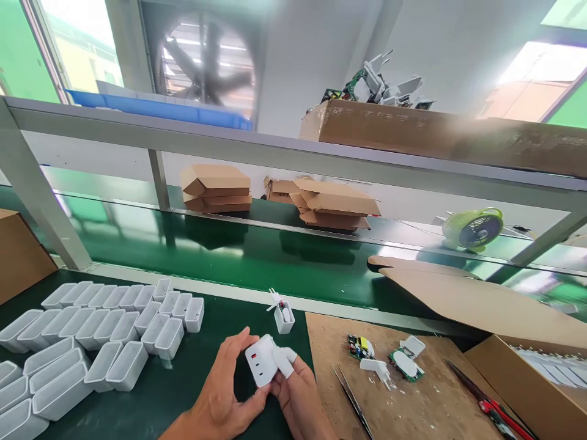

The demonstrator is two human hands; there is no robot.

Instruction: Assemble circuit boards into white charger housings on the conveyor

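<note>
A white USB charger housing (261, 362) with small port openings is between my two hands above the green worktop. My left hand (224, 388) curves around its left side, thumb at the lower edge and forefinger near the top. On the right, my right hand (300, 391) grips the housing, with white covers on its fingertips. Just beyond stands an open white case (284, 319) with a plug piece and internal parts sticking out. Circuit boards (361, 346) and a white plug piece (378, 371) lie on the brown board to the right.
Rows of white open cases (110, 324) fill the left side. Tweezers (352, 400) and red-handled pliers (488, 403) rest on the brown board (330, 342). An open carton (527, 382) bounds the right. Behind runs a green conveyor belt (257, 263) under a metal shelf (275, 150).
</note>
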